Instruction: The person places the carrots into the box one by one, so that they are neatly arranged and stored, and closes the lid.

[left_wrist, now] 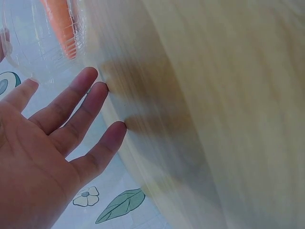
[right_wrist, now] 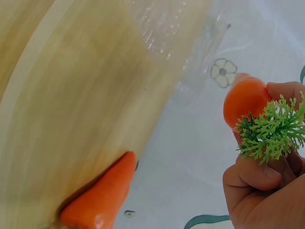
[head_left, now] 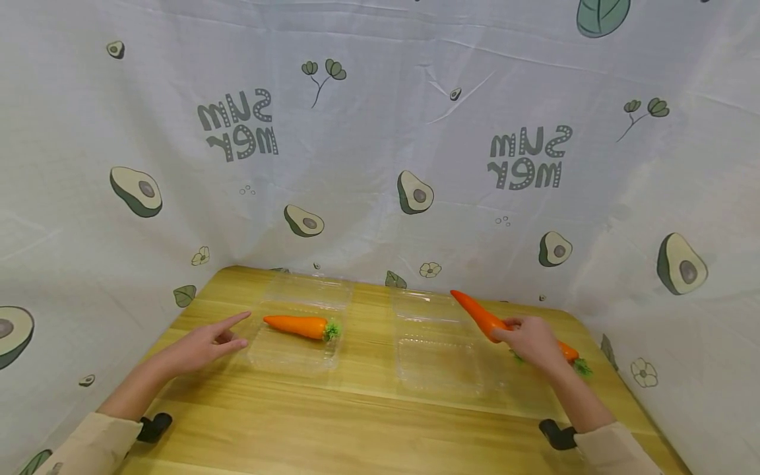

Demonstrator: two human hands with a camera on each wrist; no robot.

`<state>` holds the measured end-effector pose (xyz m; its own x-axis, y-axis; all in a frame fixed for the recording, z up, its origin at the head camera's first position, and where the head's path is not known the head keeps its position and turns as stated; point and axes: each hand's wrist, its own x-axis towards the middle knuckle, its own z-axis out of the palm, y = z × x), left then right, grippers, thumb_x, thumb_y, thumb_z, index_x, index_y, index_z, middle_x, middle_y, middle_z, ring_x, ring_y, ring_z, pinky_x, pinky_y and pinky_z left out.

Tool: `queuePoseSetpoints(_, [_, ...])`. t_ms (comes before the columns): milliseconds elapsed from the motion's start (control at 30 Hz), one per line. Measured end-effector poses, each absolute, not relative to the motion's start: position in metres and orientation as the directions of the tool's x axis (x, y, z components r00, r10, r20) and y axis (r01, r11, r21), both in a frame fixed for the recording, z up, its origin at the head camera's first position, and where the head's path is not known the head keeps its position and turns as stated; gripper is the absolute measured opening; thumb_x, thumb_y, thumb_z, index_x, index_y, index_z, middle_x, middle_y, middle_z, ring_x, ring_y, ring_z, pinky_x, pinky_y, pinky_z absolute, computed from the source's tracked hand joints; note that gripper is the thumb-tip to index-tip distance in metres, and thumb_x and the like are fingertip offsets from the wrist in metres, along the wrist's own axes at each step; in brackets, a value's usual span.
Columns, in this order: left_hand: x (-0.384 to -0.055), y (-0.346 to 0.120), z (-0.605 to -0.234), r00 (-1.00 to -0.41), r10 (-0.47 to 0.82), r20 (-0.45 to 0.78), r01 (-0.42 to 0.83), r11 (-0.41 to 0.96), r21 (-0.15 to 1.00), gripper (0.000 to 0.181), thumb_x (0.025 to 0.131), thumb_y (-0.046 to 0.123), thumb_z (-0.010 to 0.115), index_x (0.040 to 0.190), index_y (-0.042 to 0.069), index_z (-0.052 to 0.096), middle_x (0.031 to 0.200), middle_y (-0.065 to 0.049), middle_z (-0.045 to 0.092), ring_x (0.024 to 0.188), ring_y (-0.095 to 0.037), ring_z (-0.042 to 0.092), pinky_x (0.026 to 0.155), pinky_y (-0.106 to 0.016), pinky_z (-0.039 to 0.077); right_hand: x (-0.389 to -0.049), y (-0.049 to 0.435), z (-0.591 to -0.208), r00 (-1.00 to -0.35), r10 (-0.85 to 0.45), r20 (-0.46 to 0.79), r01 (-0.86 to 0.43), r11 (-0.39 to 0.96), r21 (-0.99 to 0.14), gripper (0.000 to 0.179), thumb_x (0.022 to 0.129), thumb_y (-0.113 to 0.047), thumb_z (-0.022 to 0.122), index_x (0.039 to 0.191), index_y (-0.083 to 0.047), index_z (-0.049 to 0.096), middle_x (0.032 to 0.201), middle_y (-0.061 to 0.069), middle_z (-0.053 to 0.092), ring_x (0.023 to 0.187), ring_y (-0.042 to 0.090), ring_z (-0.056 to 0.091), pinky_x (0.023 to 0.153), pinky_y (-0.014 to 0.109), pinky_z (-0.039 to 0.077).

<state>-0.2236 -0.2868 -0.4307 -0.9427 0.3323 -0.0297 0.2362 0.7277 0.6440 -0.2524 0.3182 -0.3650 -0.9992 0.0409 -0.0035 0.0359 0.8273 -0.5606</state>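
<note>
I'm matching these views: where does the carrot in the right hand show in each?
Head: the held carrot, right of centre, in the right hand.
Left wrist: not in it.
Right wrist: right side, leafy top visible.
Shared landmark: the wooden table, in all three.

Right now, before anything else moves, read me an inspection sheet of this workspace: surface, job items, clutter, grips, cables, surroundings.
Surface: wood-grain table, pale.
Job items: one carrot lies in the clear left container; the clear right container has no carrot in it; a spare carrot lies on the table's right side.
Clutter: nothing seen.
Left grip: beside the left container, fingers extended, holding nothing.
Right grip: holds a raised carrot near its leafy end.
Cables: nothing seen.
Surroundings: white curtain with avocado prints and mirrored lettering.
</note>
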Motion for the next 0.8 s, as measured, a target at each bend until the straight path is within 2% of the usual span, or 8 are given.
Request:
queuePoseSetpoints(200, [-0.224,-0.287,-0.431,-0.944,0.330,-0.029,0.235,0.729,0.643,0.069,0.103,0.037,0.058,0.159,0.009,0.029,0.111,-0.009,0.069,0.089,-0.019,0.060,0.072,-0.037,0.046,-0.252,0.307,-0.363,-1.000,-0.003,0.011,-0.008,0.825,-0.566,0.055,0.088,-0.025,0.066,0.127,0.012,0.061,0.088,0.016,0.067,0.055,0.017,0.046,0.048,0.029,0.036])
queuePoseSetpoints(333, [-0.225,-0.288,-0.433,-0.944,0.329,-0.036,0.230,0.730,0.644,0.069,0.103,0.038,0.058,0.159,0.010,0.029,0.111,-0.008,0.069,0.092,-0.018,0.061,0.073,-0.037,0.046,-0.254,0.300,-0.361,-1.000,-0.013,0.013,-0.018,0.830,-0.557,0.054,0.087,-0.025,0.065,0.128,0.011,0.061,0.075,0.009,0.061,0.053,0.016,0.045,0.048,0.028,0.036])
queuePoseSetpoints(467, [-0.226,-0.289,-0.433,-0.944,0.329,-0.038,0.229,0.732,0.642,0.069,0.102,0.038,0.058,0.159,0.011,0.030,0.112,-0.007,0.069,0.094,-0.018,0.062,0.075,-0.037,0.047,-0.256,0.294,-0.359,-1.000,-0.024,0.014,-0.028,0.831,-0.556,0.055,0.086,-0.026,0.066,0.128,0.010,0.062,0.072,0.006,0.059,0.054,0.016,0.046,0.049,0.028,0.036])
queuePoseSetpoints(633, [-0.225,-0.288,-0.431,-0.943,0.331,-0.036,0.232,0.730,0.643,0.070,0.102,0.039,0.058,0.159,0.009,0.030,0.112,-0.008,0.069,0.095,-0.019,0.062,0.076,-0.038,0.048,-0.258,0.285,-0.356,-0.999,-0.039,0.021,-0.044,0.835,-0.548,0.055,0.086,-0.026,0.067,0.128,0.009,0.063,0.060,-0.002,0.047,0.051,0.015,0.044,0.049,0.027,0.035])
queuePoseSetpoints(700, [-0.224,-0.287,-0.430,-0.943,0.332,-0.037,0.231,0.728,0.646,0.071,0.102,0.040,0.058,0.159,0.009,0.030,0.112,-0.009,0.069,0.095,-0.019,0.062,0.076,-0.038,0.048,-0.259,0.282,-0.356,-0.998,-0.049,0.028,-0.057,0.837,-0.545,0.055,0.086,-0.027,0.068,0.127,0.009,0.063,0.058,-0.003,0.044,0.051,0.014,0.044,0.049,0.027,0.035])
queuePoseSetpoints(800, [-0.223,-0.286,-0.428,-0.943,0.331,-0.040,0.227,0.726,0.649,0.071,0.102,0.039,0.058,0.159,0.009,0.030,0.113,-0.009,0.069,0.097,-0.020,0.062,0.077,-0.039,0.049,-0.260,0.276,-0.355,-0.998,-0.054,0.032,-0.063,0.831,-0.552,0.054,0.085,-0.027,0.070,0.126,0.008,0.064,0.061,-0.002,0.048,0.051,0.014,0.046,0.048,0.027,0.037])
